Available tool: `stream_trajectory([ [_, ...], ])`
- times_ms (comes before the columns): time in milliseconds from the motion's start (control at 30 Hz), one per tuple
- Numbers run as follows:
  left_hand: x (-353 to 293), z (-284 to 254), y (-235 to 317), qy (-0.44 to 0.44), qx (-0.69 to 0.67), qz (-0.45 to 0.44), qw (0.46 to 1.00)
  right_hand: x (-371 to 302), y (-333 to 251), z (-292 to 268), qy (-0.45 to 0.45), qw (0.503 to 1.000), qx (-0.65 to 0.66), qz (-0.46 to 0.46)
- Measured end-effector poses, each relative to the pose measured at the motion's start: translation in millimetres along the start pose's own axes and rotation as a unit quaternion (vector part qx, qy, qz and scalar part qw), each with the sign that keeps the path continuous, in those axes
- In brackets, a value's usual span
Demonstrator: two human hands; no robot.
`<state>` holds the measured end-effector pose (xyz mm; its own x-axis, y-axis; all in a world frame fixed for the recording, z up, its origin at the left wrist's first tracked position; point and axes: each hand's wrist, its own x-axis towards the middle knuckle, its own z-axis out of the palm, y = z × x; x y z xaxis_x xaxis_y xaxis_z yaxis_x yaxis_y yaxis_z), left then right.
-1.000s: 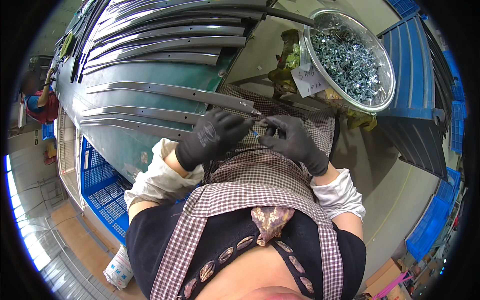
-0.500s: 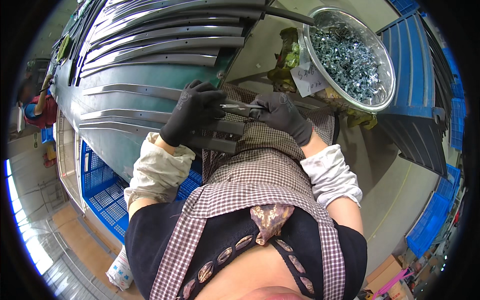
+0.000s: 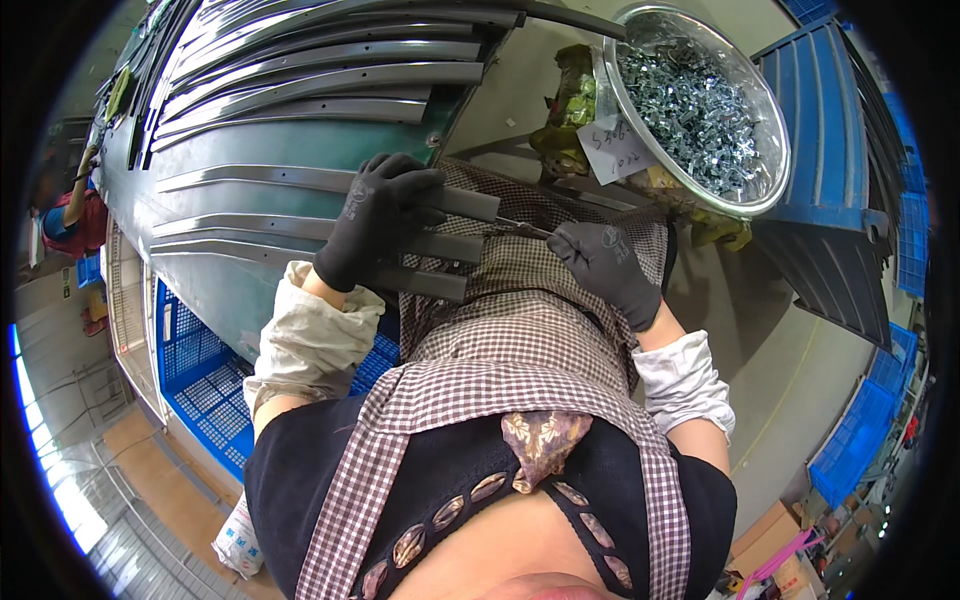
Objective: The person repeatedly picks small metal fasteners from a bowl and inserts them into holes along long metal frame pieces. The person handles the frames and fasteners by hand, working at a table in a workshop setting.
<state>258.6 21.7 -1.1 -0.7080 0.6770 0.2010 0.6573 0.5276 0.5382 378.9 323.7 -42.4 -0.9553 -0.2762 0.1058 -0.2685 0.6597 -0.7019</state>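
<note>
My left hand point(image 3: 385, 215), in a black glove, is closed around the upper dark grey strip point(image 3: 470, 204) near its right end. Below it, two more curved strips point(image 3: 450, 247) lie side by side, their ends jutting past the green table's edge over my checked apron. My right hand point(image 3: 605, 265), gloved in black too, is a closed fist around a thin metal tool point(image 3: 522, 228). That tool points left, its tip close to the ends of the strips; its exact kind is too small to tell.
A clear round tub point(image 3: 690, 110) full of small shiny metal clips stands at upper right, a paper note point(image 3: 614, 150) beside it. More strips point(image 3: 330, 75) cover the far part of the green table point(image 3: 200, 275). Blue crates sit at both sides; another person point(image 3: 75, 215) is far left.
My right hand has drawn back to the right and down with the thin tool, away from my left hand. My left hand stays at the upper strip, whose end now shows.
</note>
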Motion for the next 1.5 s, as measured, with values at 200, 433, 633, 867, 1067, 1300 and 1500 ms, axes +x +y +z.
stream_trajectory([
  [200, -2, -1, -1, -0.007, 0.002, 0.012, 1.0, 13, -4, 0, -0.019, 0.998, -0.054, -0.02],
  [433, -6, -13, 6, -0.054, -0.01, -0.006, 0.998, 27, -17, -15, -0.007, 0.988, -0.128, -0.088],
  [633, -8, -41, -17, -0.101, -0.09, -0.209, 0.969, 18, 50, -105, 0.118, 0.982, -0.115, 0.094],
  [867, 31, -52, -116, 0.139, 0.315, -0.027, 0.939, 21, 163, -152, -0.089, 0.822, -0.409, 0.386],
  [1067, 12, -51, -99, 0.132, 0.239, 0.01, 0.962, 11, 213, -153, -0.025, 0.847, -0.376, 0.374],
  [1300, -10, -46, -69, 0.003, 0.084, -0.042, 0.996, 11, 226, -151, -0.02, 0.858, -0.398, 0.323],
  [1500, -13, -37, -63, 0.073, 0.13, -0.007, 0.989, 12, 190, -160, 0.048, 0.877, -0.346, 0.33],
])
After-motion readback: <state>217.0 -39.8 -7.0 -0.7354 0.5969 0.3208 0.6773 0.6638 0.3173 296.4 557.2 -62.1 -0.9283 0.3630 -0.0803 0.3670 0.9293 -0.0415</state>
